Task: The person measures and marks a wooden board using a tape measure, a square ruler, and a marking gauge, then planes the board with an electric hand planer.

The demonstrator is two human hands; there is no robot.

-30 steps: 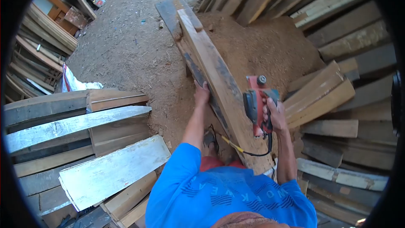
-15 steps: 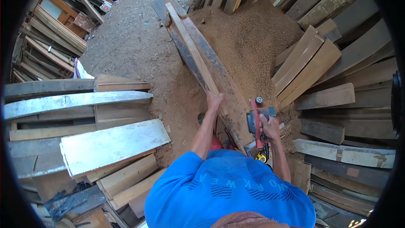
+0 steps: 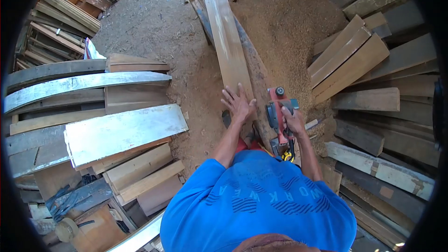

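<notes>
A wooden plank (image 3: 228,42) lies with its broad face up along a worn bench board (image 3: 258,72), streaked pale near its far end. On the plank's near end rests my left hand (image 3: 241,105), fingers spread and palm down. My right hand (image 3: 293,120) grips the handle of a red and grey electric hand planer (image 3: 281,114), tilted beside the bench's right edge. The planer's underside is turned partly toward the plank. Close to my body, a yellow and black item (image 3: 288,156) sits below the planer, too small to name surely.
Sawdust and shavings (image 3: 291,28) are heaped right of the bench. Stacked planks (image 3: 350,63) crowd the right side. On the left lie more boards, including a white-faced board (image 3: 126,133) and a curved whitish plank (image 3: 88,84). Bare dirt ground (image 3: 154,23) stretches ahead.
The plank has turned from its narrow edge onto its flat side, broad face up. My left hand went from gripping it to lying spread on top. The planer stays in my right hand, slightly tilted.
</notes>
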